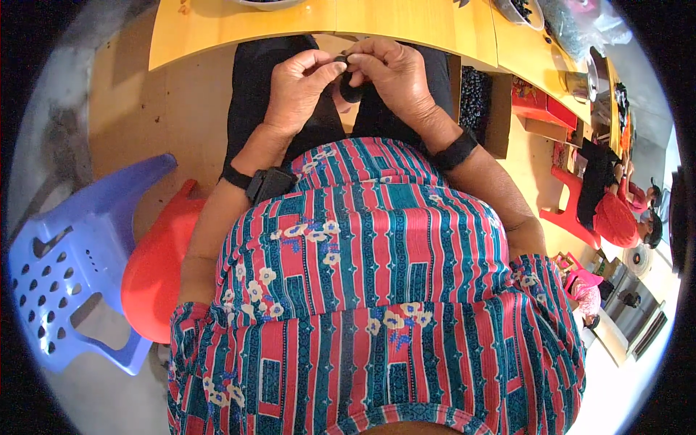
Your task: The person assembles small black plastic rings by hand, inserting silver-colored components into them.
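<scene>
Head view: both hands' fingers (330,67) pinch a small black piece (351,92).

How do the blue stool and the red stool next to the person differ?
The blue stool has a seat full of holes; the red stool looks smooth. The blue stool stands free on the person's far left; the red stool sits right beside the person, partly hidden by the left arm. Both look like plastic.

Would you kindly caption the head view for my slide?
Both hands, left and right, pinch a small black piece below a yellow table.
</scene>
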The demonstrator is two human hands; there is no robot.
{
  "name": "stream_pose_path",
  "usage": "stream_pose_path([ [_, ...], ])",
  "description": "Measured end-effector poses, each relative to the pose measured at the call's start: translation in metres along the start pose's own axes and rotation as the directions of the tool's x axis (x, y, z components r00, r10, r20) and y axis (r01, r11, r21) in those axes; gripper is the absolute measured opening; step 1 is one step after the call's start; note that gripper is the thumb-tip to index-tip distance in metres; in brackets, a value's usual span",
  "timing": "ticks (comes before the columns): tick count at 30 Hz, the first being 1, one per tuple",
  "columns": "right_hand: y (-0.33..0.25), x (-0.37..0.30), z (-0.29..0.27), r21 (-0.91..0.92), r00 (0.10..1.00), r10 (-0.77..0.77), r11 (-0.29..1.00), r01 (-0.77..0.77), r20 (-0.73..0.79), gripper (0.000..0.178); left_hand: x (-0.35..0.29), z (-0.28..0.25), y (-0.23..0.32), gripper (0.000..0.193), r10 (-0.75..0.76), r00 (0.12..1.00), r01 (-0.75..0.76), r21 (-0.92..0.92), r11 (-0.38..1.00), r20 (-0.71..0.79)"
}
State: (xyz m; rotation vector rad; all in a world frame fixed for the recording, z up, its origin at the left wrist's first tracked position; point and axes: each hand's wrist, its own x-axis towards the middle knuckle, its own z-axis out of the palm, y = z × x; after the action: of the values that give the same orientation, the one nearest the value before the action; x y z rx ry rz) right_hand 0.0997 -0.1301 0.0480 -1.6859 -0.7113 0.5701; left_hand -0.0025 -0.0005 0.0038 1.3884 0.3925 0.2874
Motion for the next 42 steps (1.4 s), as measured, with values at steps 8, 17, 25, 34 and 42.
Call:
stream_pose_path([
  [8,-0.004,-0.001,-0.002,0.197,0.984,0.180,0.964,-0.178,0.009,0.011,-0.002,0.003,0.004,0.014,0.022,1.000,-0.023,-0.043,0.999,-0.011],
  [17,-0.001,0.000,-0.006,0.436,0.938,0.335,0.833,-0.341,0.093,0.012,-0.002,0.002,0.002,0.014,0.117,0.993,-0.117,0.010,0.993,-0.010],
  [25,0.011,0.005,-0.015,0.430,0.812,0.382,0.704,-0.564,0.441,0.033,0.001,0.000,0.001,0.016,0.210,0.978,-0.210,0.042,0.977,0.006],
  [34,0.013,0.006,-0.017,0.497,0.804,0.241,0.679,-0.540,0.544,0.040,-0.003,0.003,0.011,0.017,0.177,0.983,-0.175,-0.043,0.984,0.048],
  [42,0.010,0.002,-0.008,0.307,0.885,0.234,0.876,-0.371,0.404,0.025,-0.001,0.004,0.013,0.033,0.115,0.980,-0.076,-0.227,0.971,0.164],
])
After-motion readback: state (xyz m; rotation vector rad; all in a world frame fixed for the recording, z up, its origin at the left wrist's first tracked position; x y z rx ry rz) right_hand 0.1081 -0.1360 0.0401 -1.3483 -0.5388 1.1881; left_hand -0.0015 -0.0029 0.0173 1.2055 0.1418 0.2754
